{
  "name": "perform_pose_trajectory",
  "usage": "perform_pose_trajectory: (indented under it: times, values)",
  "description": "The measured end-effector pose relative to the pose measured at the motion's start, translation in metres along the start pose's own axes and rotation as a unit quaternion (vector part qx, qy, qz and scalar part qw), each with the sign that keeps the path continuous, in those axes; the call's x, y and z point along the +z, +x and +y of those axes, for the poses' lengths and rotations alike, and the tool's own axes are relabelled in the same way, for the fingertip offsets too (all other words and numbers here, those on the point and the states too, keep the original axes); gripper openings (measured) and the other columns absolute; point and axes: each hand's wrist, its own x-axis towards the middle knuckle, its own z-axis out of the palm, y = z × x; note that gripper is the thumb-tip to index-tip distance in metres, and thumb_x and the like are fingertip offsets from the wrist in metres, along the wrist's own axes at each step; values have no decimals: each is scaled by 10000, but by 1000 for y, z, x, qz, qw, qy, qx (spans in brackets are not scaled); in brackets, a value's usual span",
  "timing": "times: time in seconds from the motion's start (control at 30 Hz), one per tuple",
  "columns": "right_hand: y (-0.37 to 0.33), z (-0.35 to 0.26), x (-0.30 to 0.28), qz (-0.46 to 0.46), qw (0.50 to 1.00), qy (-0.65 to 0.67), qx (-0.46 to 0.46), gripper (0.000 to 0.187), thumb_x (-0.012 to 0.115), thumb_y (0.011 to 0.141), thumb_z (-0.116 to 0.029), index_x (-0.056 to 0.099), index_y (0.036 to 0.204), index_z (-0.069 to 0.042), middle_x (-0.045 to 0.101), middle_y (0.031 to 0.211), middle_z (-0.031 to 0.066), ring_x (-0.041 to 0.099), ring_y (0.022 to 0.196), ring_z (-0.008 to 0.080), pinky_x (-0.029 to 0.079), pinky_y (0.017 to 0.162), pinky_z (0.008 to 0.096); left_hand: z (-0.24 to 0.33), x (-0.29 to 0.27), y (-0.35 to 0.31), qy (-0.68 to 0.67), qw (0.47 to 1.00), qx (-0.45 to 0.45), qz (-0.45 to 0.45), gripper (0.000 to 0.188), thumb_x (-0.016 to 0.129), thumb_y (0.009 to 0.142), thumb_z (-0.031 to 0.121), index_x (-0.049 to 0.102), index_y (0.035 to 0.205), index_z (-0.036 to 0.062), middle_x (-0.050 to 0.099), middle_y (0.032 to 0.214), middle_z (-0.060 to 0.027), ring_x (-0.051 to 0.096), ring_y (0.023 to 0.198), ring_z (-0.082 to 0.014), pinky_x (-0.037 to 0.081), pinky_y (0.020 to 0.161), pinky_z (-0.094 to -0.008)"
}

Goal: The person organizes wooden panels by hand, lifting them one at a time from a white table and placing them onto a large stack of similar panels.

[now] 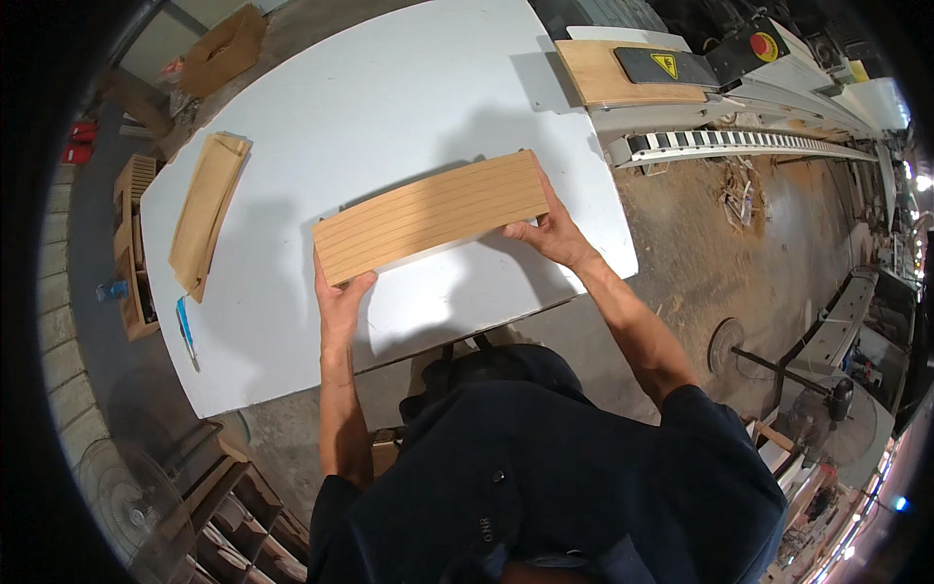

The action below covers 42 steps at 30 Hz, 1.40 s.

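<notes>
Between my hands is a long wooden board (433, 209) with fine dark lines along its length, tilted up slightly toward the right. My left hand (341, 297) grips its left end, thumb at the near edge. At the right end my right hand (553, 231) holds it the same way, the thumb along the near edge and fingers round the end. A shadow falls on the white table (409, 78) beneath. Whether the board touches the tabletop I cannot tell. To the left lie folded brown paper pieces (207, 209) and a blue utility knife (186, 331).
A machine with a red stop button (765, 47) and a wooden panel (623, 73) stands beyond the table's right edge. A slatted conveyor-like rail (749, 146) runs rightward. Fans (136, 511) stand on both sides. Wooden shelving (243, 521) is at lower left, a cardboard box (222, 51) at far left.
</notes>
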Motion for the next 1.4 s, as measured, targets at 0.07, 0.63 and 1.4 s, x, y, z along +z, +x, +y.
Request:
perform_pose_trajectory:
  times: [0.07, 0.63, 1.4]
  values:
    - [4, 0, 0, -15, 997, -77, -5, 1142, 852, 743, -210, 73, 1571, -93, 229, 1602, 144, 186, 1485, 275, 213, 1198, 403, -3, -9, 0, 56, 998, 9, -38, 752, 748, 788, 28, 375, 1440, 16, 578, 1241, -84, 548, 1151, -185, 485, 955, -318]
    - [4, 5, -8, 16, 981, -194, 3, 936, 862, 717, -123, 341, 1490, -38, 378, 1524, 182, 368, 1412, 311, 349, 1143, 389, -15, -42, 4, 180, 982, 0, -61, 750, 778, 790, 60, 385, 1417, -59, 454, 1416, -178, 492, 1252, -275, 409, 1048, -379]
    - [-336, -97, 324, 557, 795, 40, 236, 871, 912, 671, -208, 477, 1405, -35, 549, 1329, 106, 498, 1247, 204, 390, 1079, 375, 33, -10, 29, 136, 708, 67, -689, 779, 856, 696, 347, 544, 1295, -43, 535, 1262, -156, 557, 1135, -287, 442, 984, -383]
